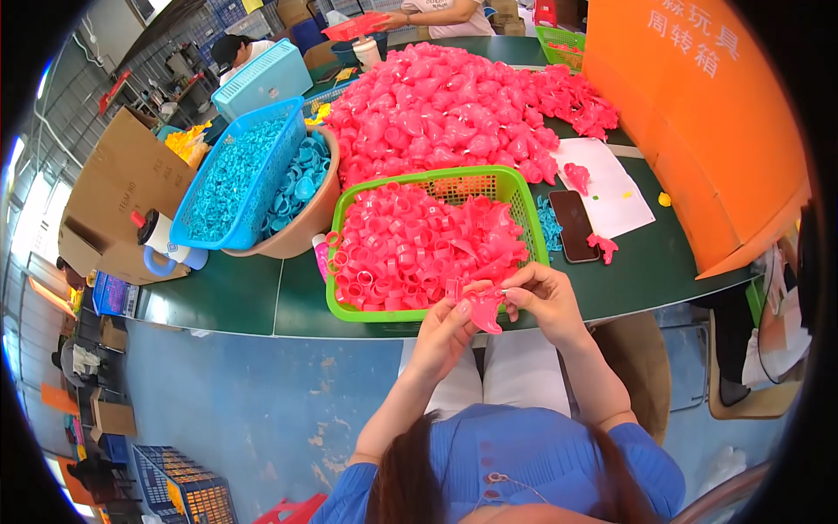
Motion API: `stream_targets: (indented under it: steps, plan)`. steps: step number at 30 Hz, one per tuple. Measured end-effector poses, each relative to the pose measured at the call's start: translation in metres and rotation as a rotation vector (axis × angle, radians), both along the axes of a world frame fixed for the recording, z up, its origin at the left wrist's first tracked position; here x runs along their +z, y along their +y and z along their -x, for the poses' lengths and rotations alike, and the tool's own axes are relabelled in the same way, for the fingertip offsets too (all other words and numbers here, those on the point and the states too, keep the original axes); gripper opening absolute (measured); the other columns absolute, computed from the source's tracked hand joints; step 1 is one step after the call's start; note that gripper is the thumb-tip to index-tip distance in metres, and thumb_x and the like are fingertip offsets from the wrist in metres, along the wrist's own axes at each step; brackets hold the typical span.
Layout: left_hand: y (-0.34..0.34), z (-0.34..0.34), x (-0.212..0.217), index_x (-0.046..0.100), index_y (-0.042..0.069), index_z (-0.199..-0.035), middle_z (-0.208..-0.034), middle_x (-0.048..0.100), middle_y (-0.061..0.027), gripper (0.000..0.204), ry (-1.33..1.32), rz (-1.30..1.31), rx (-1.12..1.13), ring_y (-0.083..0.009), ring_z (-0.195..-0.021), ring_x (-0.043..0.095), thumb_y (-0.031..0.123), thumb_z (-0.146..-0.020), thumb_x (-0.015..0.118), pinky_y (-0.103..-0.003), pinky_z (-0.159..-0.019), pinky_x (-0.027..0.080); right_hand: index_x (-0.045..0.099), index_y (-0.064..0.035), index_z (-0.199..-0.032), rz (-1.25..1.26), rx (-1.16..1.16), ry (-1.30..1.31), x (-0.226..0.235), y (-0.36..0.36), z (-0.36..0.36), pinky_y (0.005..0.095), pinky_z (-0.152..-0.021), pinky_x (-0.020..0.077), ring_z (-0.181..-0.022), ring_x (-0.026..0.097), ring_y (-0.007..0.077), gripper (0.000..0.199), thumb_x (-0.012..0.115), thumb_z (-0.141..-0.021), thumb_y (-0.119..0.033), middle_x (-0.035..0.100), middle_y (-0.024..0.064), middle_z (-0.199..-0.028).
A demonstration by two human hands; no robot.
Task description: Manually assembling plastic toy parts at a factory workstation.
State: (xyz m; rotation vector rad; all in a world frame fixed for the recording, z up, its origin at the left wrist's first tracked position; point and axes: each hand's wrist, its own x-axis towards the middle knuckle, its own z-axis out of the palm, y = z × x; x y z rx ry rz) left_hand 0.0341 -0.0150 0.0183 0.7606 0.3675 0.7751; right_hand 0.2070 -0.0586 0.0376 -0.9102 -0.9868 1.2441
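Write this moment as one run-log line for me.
left hand: holds pink plastic piece | right hand: touches same piece | ahead: green basket of pink parts | beyond: pink pile

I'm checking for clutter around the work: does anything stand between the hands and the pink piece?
Nothing visible does: the left hand and right hand meet directly at the pink piece. The green basket lies beyond them, not in between.

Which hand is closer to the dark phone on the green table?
Right. The right hand is nearer the person than the phone and a little to its left; the left hand is farther left, by the near edge of the green basket.
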Motion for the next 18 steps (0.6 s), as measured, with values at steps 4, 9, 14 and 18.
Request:
stream_targets:
  steps: [4,9,14,18]
  plan:
    - [0.0,0.001,-0.003,0.038,-0.006,-0.124,-0.11,0.056,-0.0127,0.05,-0.013,0.019,-0.002,-0.0159,-0.097,0.058,0.027,-0.088,0.05,-0.029,-0.081,0.05,0.057,0.0007,-0.086,0.026,-0.003,0.028,-0.001,0.0,0.002,0.0228,-0.058,0.047,-0.063,0.055,0.0099,0.009,0.061,-0.08,-0.005,0.058,0.0054,-0.074]
    - [-0.003,0.002,0.002,0.037,-0.007,-0.123,-0.111,0.055,-0.0138,0.049,-0.023,0.008,0.022,-0.0175,-0.098,0.058,0.025,-0.089,0.048,-0.03,-0.08,0.05,0.057,0.0008,-0.084,0.045,-0.041,0.014,0.0,-0.001,0.004,0.0233,-0.057,0.0472,-0.062,0.056,0.0105,0.009,0.062,-0.079,-0.005,0.059,0.0057,-0.073]
    - [0.0,0.007,-0.001,0.042,-0.002,-0.122,-0.111,0.055,-0.0108,0.04,-0.053,0.061,-0.032,-0.0155,-0.101,0.055,0.02,-0.09,0.049,-0.03,-0.086,0.046,0.057,0.0009,-0.083,0.041,-0.018,0.02,-0.003,0.001,0.001,0.0243,-0.056,0.0478,-0.062,0.056,0.0113,0.009,0.063,-0.078,-0.004,0.059,0.0069,-0.073]
    - [0.005,0.005,-0.003,0.033,-0.008,-0.126,-0.113,0.055,-0.014,0.056,-0.038,0.004,0.013,-0.0171,-0.097,0.058,0.032,-0.089,0.047,-0.027,-0.079,0.05,0.057,0.0031,-0.088,0.02,0.016,0.108,-0.005,0.01,0.004,0.0273,-0.054,0.0477,-0.063,0.057,0.015,0.013,0.06,-0.081,-0.007,0.059,0.0093,-0.075]
